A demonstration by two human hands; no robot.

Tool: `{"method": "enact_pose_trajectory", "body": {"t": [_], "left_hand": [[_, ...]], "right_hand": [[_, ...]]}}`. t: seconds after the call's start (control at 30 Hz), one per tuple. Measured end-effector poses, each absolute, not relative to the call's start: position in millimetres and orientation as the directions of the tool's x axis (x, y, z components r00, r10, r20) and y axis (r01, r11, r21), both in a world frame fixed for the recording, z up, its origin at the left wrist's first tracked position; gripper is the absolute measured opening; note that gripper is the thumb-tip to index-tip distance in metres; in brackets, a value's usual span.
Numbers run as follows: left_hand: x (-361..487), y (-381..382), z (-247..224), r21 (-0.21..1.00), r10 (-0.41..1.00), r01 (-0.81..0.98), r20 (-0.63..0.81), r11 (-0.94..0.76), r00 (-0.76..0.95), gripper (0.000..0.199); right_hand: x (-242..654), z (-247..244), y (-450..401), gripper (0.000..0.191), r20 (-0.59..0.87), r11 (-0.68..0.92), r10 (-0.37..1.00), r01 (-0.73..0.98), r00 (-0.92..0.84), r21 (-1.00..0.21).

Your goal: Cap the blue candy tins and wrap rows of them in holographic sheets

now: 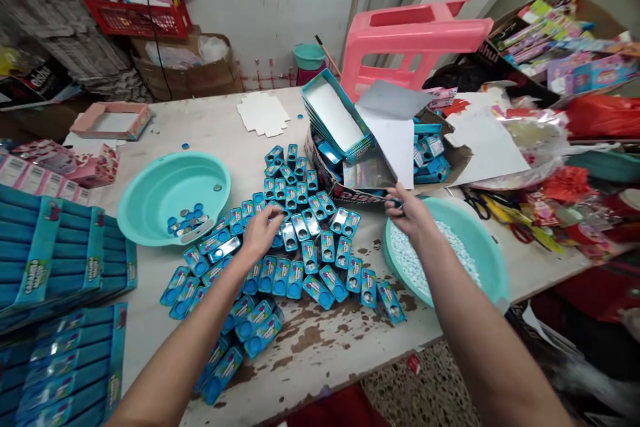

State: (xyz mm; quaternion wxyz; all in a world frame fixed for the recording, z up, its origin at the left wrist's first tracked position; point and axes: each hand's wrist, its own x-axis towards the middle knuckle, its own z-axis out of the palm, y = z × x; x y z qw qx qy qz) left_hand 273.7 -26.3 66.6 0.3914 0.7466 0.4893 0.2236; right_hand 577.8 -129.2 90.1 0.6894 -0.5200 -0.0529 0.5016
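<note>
My left hand (263, 232) is over a spread of small blue tins (281, 273), many with a round hole in the top. Its fingers are pinched near a tin in the middle rows; what they hold, if anything, is hidden. My right hand (407, 215) is closed at the upper rim of a turquoise basin (493, 260), with something small and dark at its fingertips that I cannot make out. White pellets (457, 250) lie in that basin. At the left, another turquoise basin (143, 197) contains round blue and silver caps (187, 220).
A carton (345, 195) with blue trays (335, 107) and tins stands behind the rows. Stacked blue display boxes (45, 253) line the left edge. Scissors (520, 230) lie at the right. A pink stool (370, 33) stands beyond the table.
</note>
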Motion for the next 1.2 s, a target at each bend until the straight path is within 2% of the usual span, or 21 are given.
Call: {"method": "enact_pose_trajectory", "body": {"t": [0.07,0.13,0.2,0.3,0.4,0.47,0.53,0.63,0.7,0.77,0.8,0.9,1.07,1.2], "left_hand": [[265,-60,57,0.820,0.880,0.536,-0.090,-0.201,0.467,0.026],[264,-87,59,0.847,0.841,0.479,-0.075,-0.230,0.535,0.026],[268,-104,67,0.849,0.810,0.444,-0.035,-0.285,0.586,0.027],[276,-112,76,0.772,0.742,0.463,0.017,-0.436,0.670,0.030],[279,-113,73,0.660,0.596,0.463,-0.027,-0.592,0.802,0.027],[275,-111,67,0.641,0.521,0.443,-0.079,-0.626,0.850,0.024],[265,-104,61,0.681,0.543,0.463,-0.113,-0.567,0.832,0.025],[251,-78,56,0.690,0.682,0.598,-0.206,-0.408,0.702,0.023],[249,-54,57,0.604,0.707,0.689,-0.276,-0.400,0.652,0.024],[256,-33,57,0.452,0.669,0.744,-0.350,-0.492,0.655,0.026],[262,-25,57,0.377,0.648,0.753,-0.386,-0.539,0.657,0.025],[284,-15,52,0.225,0.637,0.768,-0.445,-0.600,0.629,0.019],[316,-20,38,0.105,0.666,0.809,-0.512,-0.578,0.543,0.036],[329,-23,37,0.018,0.693,0.821,-0.525,-0.570,0.493,0.033]], "right_hand": [[531,83,-151,0.018,-0.496,-0.073,0.752,-0.693,0.435,-0.717],[483,72,-168,0.019,-0.623,-0.152,0.745,-0.848,0.239,-0.508],[443,61,-178,0.025,-0.692,-0.208,0.714,-0.909,0.112,-0.362],[408,49,-184,0.033,-0.705,-0.235,0.709,-0.934,0.024,-0.268],[392,44,-186,0.026,-0.681,-0.225,0.730,-0.920,0.058,-0.320],[384,45,-190,0.024,-0.673,-0.227,0.733,-0.896,0.099,-0.380],[377,47,-196,0.027,-0.692,-0.250,0.716,-0.894,0.087,-0.372],[371,50,-210,0.029,-0.769,-0.202,0.635,-0.946,0.070,-0.253],[370,50,-219,0.020,-0.805,-0.111,0.582,-0.969,0.116,-0.220],[371,48,-228,0.005,-0.803,-0.056,0.576,-0.972,0.156,-0.229],[371,46,-231,0.006,-0.792,-0.052,0.589,-0.970,0.161,-0.236],[373,42,-237,0.018,-0.749,-0.071,0.642,-0.960,0.163,-0.270],[378,38,-239,0.029,-0.726,-0.139,0.663,-0.923,0.183,-0.359],[381,38,-233,0.033,-0.712,-0.174,0.670,-0.887,0.212,-0.428]]}}
